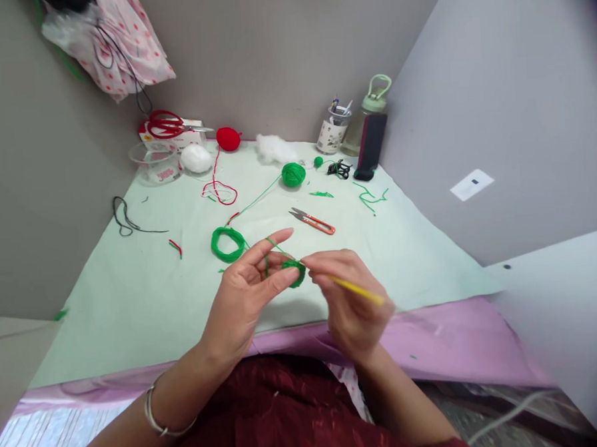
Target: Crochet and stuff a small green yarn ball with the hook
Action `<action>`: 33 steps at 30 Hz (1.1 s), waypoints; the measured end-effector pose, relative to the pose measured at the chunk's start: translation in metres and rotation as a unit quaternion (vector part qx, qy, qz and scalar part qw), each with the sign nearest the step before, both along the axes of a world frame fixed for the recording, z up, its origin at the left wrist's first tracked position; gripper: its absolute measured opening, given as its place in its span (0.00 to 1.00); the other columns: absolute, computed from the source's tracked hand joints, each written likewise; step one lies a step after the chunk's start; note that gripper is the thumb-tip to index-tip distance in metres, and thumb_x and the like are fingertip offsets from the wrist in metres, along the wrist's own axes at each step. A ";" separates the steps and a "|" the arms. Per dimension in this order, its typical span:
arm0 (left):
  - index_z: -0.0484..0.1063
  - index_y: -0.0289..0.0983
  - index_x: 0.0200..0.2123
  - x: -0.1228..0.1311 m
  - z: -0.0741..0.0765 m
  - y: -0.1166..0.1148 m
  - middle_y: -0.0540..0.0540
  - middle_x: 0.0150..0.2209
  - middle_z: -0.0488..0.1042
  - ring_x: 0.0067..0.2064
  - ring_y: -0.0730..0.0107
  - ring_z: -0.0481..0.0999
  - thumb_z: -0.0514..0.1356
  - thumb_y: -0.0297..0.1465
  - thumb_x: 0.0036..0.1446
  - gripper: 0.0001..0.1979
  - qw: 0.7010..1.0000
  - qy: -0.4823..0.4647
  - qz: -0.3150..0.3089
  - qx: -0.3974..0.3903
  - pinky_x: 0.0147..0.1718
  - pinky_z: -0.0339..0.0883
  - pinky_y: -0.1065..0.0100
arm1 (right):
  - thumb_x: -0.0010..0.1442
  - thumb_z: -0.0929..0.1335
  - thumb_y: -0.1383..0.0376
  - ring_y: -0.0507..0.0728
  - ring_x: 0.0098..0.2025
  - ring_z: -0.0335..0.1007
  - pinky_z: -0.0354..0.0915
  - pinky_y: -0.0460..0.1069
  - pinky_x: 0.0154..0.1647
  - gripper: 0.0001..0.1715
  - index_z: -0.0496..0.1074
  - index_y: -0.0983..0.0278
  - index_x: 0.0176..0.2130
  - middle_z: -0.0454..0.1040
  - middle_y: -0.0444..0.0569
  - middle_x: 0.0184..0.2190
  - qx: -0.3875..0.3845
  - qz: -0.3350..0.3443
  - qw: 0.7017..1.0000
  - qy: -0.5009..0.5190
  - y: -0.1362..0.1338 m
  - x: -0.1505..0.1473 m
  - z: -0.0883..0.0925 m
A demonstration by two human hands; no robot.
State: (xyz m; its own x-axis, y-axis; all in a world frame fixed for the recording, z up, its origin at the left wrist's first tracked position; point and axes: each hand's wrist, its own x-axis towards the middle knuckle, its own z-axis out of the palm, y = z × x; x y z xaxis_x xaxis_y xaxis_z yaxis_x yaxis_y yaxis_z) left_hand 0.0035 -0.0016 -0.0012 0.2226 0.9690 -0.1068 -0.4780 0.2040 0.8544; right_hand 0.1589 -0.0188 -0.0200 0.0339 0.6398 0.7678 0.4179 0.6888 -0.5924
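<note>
The person's left hand (246, 283) pinches a small green yarn piece (296, 281) between thumb and fingers, above the bench (148, 311) near the middle of its front edge; a green strand (281, 250) passes over the index finger. The right hand (352, 301) grips a yellow-handled tool (357, 290), its tip end at the piece. Just beyond the left hand lies a green yarn coil (229, 258); orange-handled snips (318, 223) lie near the bench's middle, with a green ball (293, 175) behind. Toward the back edge sit a red ball (229, 138) and white fluff (274, 149). A clear tub (155, 171) occupies the back left corner, a bottle (354, 132) the back right
</note>
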 end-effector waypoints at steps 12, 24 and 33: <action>0.87 0.43 0.48 -0.004 0.003 0.001 0.51 0.34 0.78 0.38 0.73 0.72 0.77 0.30 0.52 0.18 0.998 -0.037 -0.043 -0.032 0.43 0.66 0.69 | 0.72 0.71 0.62 0.54 0.32 0.76 0.72 0.51 0.31 0.09 0.84 0.55 0.45 0.85 0.46 0.38 -0.100 0.112 0.966 0.212 0.006 0.003 0.005; 0.88 0.47 0.47 -0.007 0.004 -0.001 0.50 0.37 0.76 0.40 0.72 0.71 0.77 0.32 0.52 0.17 0.999 0.039 -0.017 0.018 0.40 0.66 0.71 | 0.75 0.68 0.61 0.51 0.29 0.77 0.73 0.48 0.32 0.11 0.80 0.59 0.42 0.86 0.46 0.36 -0.196 0.181 0.915 0.303 0.009 0.010 0.010; 0.86 0.49 0.47 -0.007 -0.005 0.000 0.52 0.38 0.77 0.40 0.74 0.73 0.73 0.29 0.57 0.15 0.988 0.122 0.030 0.095 0.44 0.68 0.72 | 0.74 0.65 0.71 0.55 0.40 0.84 0.80 0.52 0.40 0.16 0.79 0.58 0.54 0.85 0.49 0.42 -0.023 0.056 0.998 0.032 -0.007 0.010 0.005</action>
State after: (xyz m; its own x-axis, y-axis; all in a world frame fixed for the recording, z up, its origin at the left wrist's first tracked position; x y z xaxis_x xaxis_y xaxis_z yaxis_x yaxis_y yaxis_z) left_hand -0.0039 -0.0016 -0.0062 0.1540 0.9875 0.0346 -0.2602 0.0067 0.9655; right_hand 0.1684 -0.0256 -0.0147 0.0086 0.6771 0.7358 0.3000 0.7002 -0.6478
